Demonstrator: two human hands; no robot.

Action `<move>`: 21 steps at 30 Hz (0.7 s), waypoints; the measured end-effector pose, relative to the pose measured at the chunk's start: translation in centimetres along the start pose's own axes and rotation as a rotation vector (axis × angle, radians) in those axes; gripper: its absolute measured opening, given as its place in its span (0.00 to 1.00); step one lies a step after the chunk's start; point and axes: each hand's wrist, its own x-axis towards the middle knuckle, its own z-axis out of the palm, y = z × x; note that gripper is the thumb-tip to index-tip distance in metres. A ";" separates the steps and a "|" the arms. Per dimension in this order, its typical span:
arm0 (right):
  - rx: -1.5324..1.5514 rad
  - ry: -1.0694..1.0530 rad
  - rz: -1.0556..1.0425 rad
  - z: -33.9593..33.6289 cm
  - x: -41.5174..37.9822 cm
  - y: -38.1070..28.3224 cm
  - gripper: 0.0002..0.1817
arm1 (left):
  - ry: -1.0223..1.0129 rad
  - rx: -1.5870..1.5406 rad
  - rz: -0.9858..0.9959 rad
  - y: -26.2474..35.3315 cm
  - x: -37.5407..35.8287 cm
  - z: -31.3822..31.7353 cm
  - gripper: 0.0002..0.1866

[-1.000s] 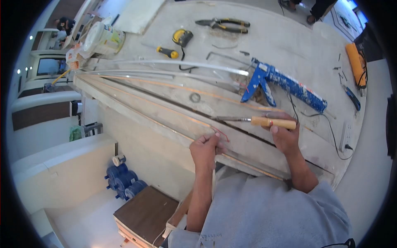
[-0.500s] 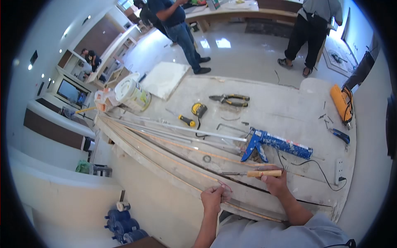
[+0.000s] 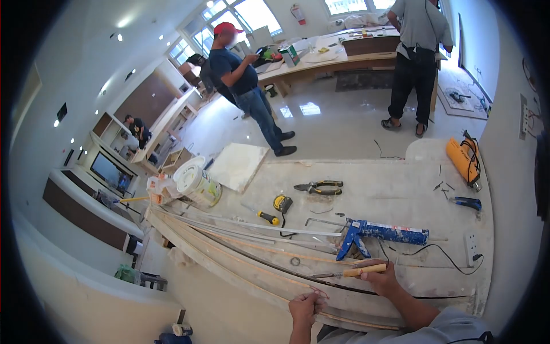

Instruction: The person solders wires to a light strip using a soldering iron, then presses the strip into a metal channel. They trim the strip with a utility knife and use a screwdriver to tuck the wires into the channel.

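My right hand (image 3: 382, 279) is wrapped round the wooden handle (image 3: 365, 270) of a thin metal tool, whose blade points left over a dark groove in the board. To its left, my left hand (image 3: 305, 304) pinches the end of a thin reddish wire (image 3: 321, 291) at the board's edge. Orange-lit strips (image 3: 255, 274) run along the long board toward the upper left. Just above my right hand, a blue caulking gun (image 3: 389, 233) lies on the worktop, with a small ring (image 3: 295, 261) to the left.
Pliers (image 3: 319, 187), a tape measure (image 3: 282, 203), a screwdriver (image 3: 268, 217), a utility knife (image 3: 466, 202) and an orange heat tool (image 3: 463, 160) lie on the worktop (image 3: 378, 178). A white bucket (image 3: 197, 183) stands left. A power strip (image 3: 471, 249) is right. Several people stand beyond.
The view has tilted up, so the worktop and both hands appear lower. Both hands keep their grips on the wooden-handled tool and the wire.
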 end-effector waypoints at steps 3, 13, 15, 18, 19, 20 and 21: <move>0.016 0.002 -0.012 0.0 0.0 0.2 0.17 | -0.001 -0.021 0.001 0.2 -0.3 0.3 0.09; -0.230 0.067 -0.060 -1.2 -0.5 1.3 0.13 | 0.108 0.167 0.109 0.6 -1.1 0.7 0.13; -0.203 0.029 -0.040 -1.4 -0.3 1.0 0.17 | 0.076 0.027 0.092 1.0 -1.3 1.3 0.12; -0.100 -0.018 0.045 -0.6 -0.3 0.2 0.21 | 0.076 -0.025 0.031 1.2 -1.6 1.3 0.10; -0.067 -0.044 0.006 -0.5 -0.3 0.2 0.20 | 0.095 -0.039 0.002 1.2 -1.6 1.2 0.10; -0.076 -0.047 0.035 -0.5 -0.3 0.2 0.20 | 0.076 -0.045 -0.008 1.2 -1.5 1.1 0.09; -0.062 -0.067 0.007 -0.5 0.0 0.2 0.20 | 0.053 -0.053 -0.011 1.3 -1.3 1.1 0.09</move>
